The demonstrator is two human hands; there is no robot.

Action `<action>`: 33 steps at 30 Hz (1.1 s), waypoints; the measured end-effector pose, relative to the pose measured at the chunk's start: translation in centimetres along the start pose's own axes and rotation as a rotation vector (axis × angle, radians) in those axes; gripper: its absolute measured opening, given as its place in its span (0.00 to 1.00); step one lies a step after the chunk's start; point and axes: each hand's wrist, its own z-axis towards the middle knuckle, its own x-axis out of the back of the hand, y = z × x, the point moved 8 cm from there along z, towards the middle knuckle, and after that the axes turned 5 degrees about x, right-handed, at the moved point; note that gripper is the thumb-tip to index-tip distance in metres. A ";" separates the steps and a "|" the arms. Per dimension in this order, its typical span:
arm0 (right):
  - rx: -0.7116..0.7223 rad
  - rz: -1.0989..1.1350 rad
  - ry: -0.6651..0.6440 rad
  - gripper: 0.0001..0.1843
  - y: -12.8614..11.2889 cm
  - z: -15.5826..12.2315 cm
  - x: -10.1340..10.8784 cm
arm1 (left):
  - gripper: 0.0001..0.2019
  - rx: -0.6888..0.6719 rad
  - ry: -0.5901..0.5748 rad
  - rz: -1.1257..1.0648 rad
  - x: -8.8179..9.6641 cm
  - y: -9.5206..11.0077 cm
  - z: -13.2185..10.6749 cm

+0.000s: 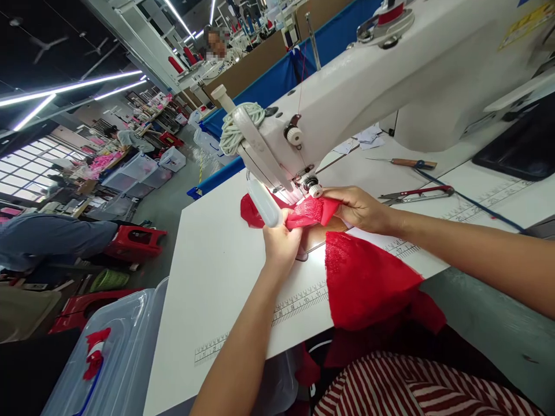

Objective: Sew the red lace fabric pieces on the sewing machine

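Note:
Red lace fabric [307,212] lies under the needle area of a white sewing machine [347,86]. My left hand [281,242] grips its near left edge, thumb on top, close to the pale lamp-like part beside the needle. On the right, my right hand [358,208] pinches the fabric's other end, fingers closed on it. A larger red lace piece [368,283] hangs over the table's front edge below my right hand; whether it joins the held part is hidden. The needle tip and presser foot are mostly hidden.
Thread snips [416,195] and a wooden-handled awl [414,163] lie right of the machine, near a blue cord [472,202] and a black tray [520,138]. Printed rulers mark the white table [208,260]. A clear plastic bin [125,323] stands left; people work beyond.

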 end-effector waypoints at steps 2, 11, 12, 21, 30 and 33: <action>-0.001 0.017 -0.003 0.16 0.1 0.0 0.0 | 0.06 -0.024 -0.023 -0.001 0.1 0.0 0.1; -0.045 0.097 -0.016 0.14 -0.1 0.1 -0.1 | 0.08 -0.142 -0.215 -0.002 -0.3 -0.2 0.8; -0.058 0.098 -0.015 0.15 0.0 0.1 -0.1 | 0.08 -0.150 -0.234 0.003 -0.3 -0.3 0.9; -0.125 0.097 -0.005 0.22 0.2 0.0 -0.2 | 0.06 -0.094 -0.235 -0.015 -0.8 -0.6 1.0; -0.083 0.129 -0.017 0.20 -0.6 0.5 -0.2 | 0.11 -0.077 -0.199 -0.007 -0.4 -0.2 1.5; -0.066 0.118 -0.025 0.17 -0.7 0.6 -0.2 | 0.10 -0.090 -0.231 0.002 -0.2 -0.1 1.9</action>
